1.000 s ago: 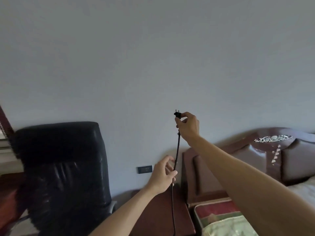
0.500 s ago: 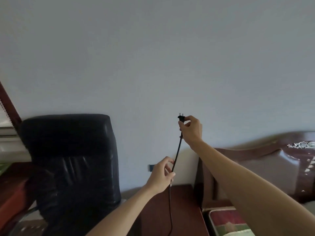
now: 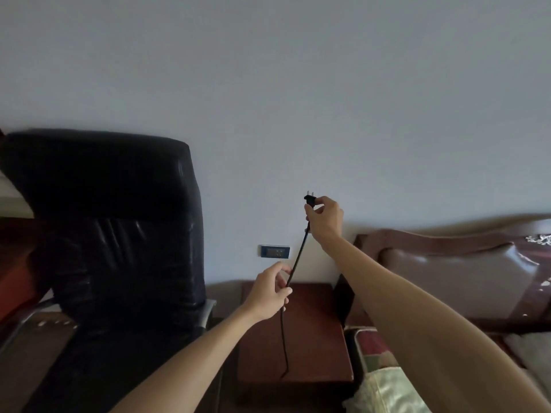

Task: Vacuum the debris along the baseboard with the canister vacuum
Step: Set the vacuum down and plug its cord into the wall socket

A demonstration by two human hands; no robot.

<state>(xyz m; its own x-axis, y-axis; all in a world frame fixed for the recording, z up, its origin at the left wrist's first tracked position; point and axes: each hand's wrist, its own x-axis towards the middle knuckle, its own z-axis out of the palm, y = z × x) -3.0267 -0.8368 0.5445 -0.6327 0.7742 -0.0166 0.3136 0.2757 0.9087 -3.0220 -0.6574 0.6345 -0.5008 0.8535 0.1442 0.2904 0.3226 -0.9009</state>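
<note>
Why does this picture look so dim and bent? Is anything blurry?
Head view: dim light, so the black office chair loses nearly all detail; the wide lens bows the headboard, whose top edge smears at the right; the plug in the right hand and the cord in the left hand are sharp.

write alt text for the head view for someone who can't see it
A right hand pinches a black plug, prongs up, before a pale wall; the left hand holds its cord lower down. A wall outlet sits below, between a black office chair and a brown headboard.
</note>
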